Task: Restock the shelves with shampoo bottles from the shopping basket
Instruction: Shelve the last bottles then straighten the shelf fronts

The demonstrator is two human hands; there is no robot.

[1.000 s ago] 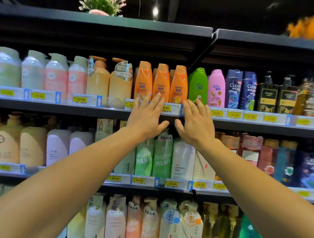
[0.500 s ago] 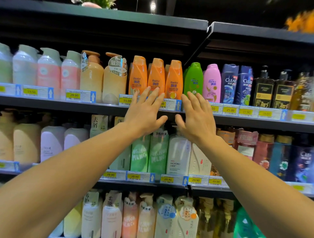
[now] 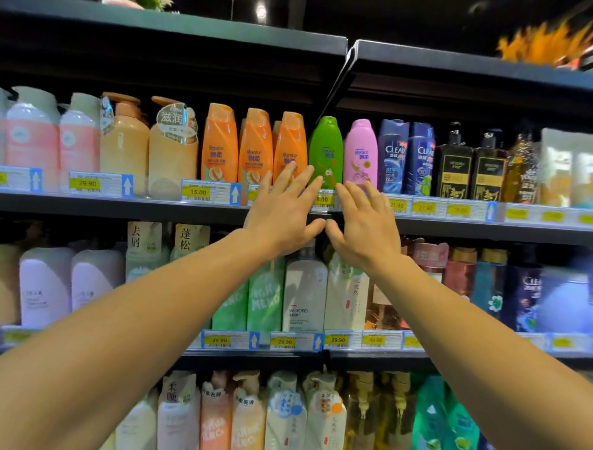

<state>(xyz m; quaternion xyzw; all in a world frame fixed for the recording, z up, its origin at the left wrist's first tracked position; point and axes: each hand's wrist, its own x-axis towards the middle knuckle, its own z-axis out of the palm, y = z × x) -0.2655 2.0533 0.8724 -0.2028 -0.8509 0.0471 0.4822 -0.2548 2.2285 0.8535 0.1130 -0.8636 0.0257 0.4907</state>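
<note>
Yellow price tags [image 3: 198, 192] along shelf edges; orange foliage [image 3: 542, 45] and plant pot [image 3: 123, 3] above.

Head-worn camera faces the shelves [image 3: 128, 205] close up, angled slightly upward.

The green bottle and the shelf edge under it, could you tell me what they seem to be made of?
The green bottle looks like opaque moulded plastic with a smooth, slightly glossy skin: soft highlights run down its rounded shoulder. The shelf edge looks like dark painted metal, matt and thin, though coated board cannot be ruled out.
</note>
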